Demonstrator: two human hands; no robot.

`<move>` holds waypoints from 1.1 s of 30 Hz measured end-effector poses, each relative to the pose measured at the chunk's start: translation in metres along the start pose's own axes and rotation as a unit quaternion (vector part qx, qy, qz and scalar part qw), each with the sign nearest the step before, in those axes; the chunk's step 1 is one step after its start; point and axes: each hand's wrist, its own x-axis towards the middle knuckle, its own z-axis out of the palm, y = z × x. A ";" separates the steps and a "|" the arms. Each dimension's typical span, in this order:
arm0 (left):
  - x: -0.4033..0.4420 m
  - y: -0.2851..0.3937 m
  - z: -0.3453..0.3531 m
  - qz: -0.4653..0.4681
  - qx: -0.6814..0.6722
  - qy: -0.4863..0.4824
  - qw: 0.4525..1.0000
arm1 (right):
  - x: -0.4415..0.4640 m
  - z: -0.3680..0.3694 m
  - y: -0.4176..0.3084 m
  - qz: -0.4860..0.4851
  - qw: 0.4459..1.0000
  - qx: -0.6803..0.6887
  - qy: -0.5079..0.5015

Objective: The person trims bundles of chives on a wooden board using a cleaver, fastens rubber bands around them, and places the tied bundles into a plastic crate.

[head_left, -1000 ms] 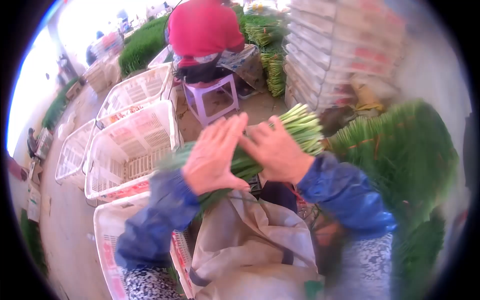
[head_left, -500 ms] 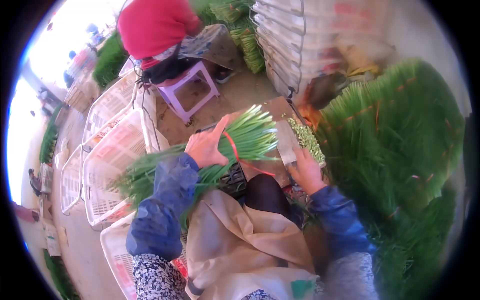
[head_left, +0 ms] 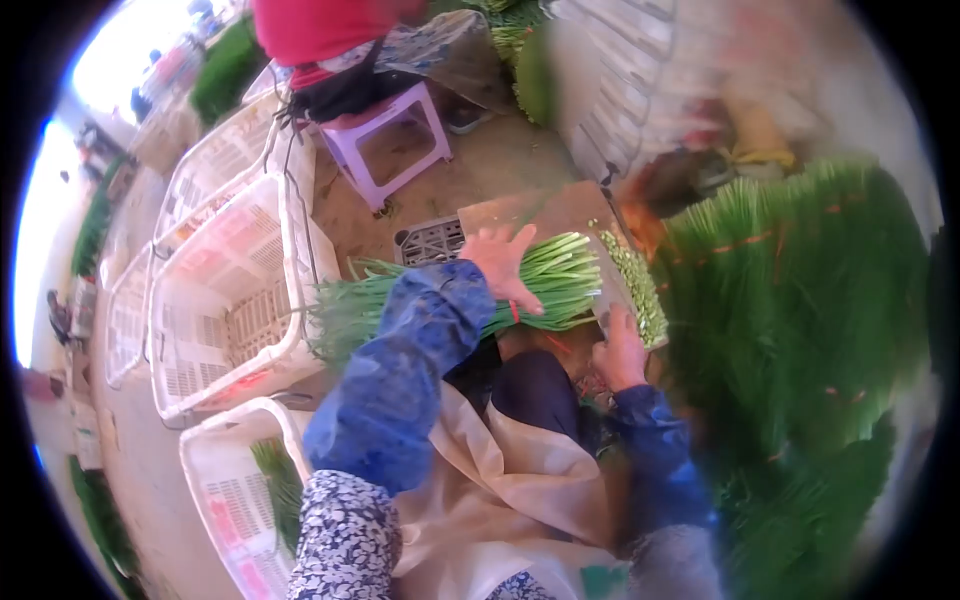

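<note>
A bunch of long green chives [head_left: 560, 275] with pale cut ends lies across a brown board [head_left: 520, 212], its leaves trailing left. A red band [head_left: 514, 311] shows at its near side. My left hand [head_left: 497, 262] rests on top of the bunch, fingers and thumb spread. Beside the cut ends, my right hand [head_left: 622, 350] is closed around the handle of a broad-bladed knife [head_left: 612, 283]; the handle is mostly hidden. Chopped pale stem ends [head_left: 636, 285] lie along the board's right edge, past the blade.
White plastic baskets [head_left: 225, 290] stand at the left; a nearer one holds some greens [head_left: 278, 480]. A large heap of banded green bunches [head_left: 790, 320] fills the right side. Ahead, a person in red [head_left: 320, 30] sits on a purple stool [head_left: 395, 150]. A black crate [head_left: 428, 240] touches the board.
The bunch has come down onto the board and moved right, towards the knife. My left hand has gone from gripping it to lying spread on top. The view has shifted slightly.
</note>
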 end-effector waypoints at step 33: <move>0.022 0.028 0.032 -0.133 0.041 -0.052 0.989 | -0.045 -0.085 -0.002 0.144 0.969 0.200 0.010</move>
